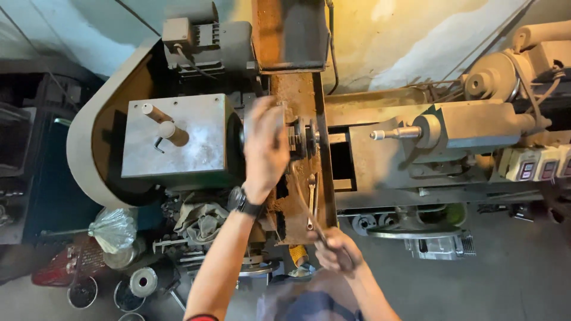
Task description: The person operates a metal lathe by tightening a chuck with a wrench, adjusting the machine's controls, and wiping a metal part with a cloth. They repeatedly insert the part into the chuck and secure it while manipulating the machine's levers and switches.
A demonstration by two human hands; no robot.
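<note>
Fingers (269, 122) of left hand (266, 148) spread and curled over the lathe chuck (297, 138), blurred, so exact grip on the rim hard to tell; appear wrapped around the chuck body rather than flat on it. Black wristwatch (247, 205) on that wrist. Right hand (334, 249) low in frame, fingers closed around the end of a slim metal wrench (310, 208), whose shaft runs up toward the chuck along the rusty bed (297, 89).

Head view only. Grey headstock (175, 139) just left of the chuck, two round knobs standing on its top face. Tailstock (458, 131) well apart to the right, pointed centre (392, 134) aimed back at the chuck, open gap between them. Pale switch box (532, 165) at far right. Clear plastic bag (112, 229), cloth rag (202, 220) and small round tins (143, 280) below the headstock.

Judgement on doing this well: steady the chuck firmly with the left hand before loading the wrench. Seat the wrench end fully before pulling; a half-seated tool likely to slip toward the bed. Keep the wrist and watch clear of the chuck jaws. Pull in line with the shaft, smooth rather than jerked. Cannot tell whether any workpiece sits in the chuck; hidden behind the hand.
</note>
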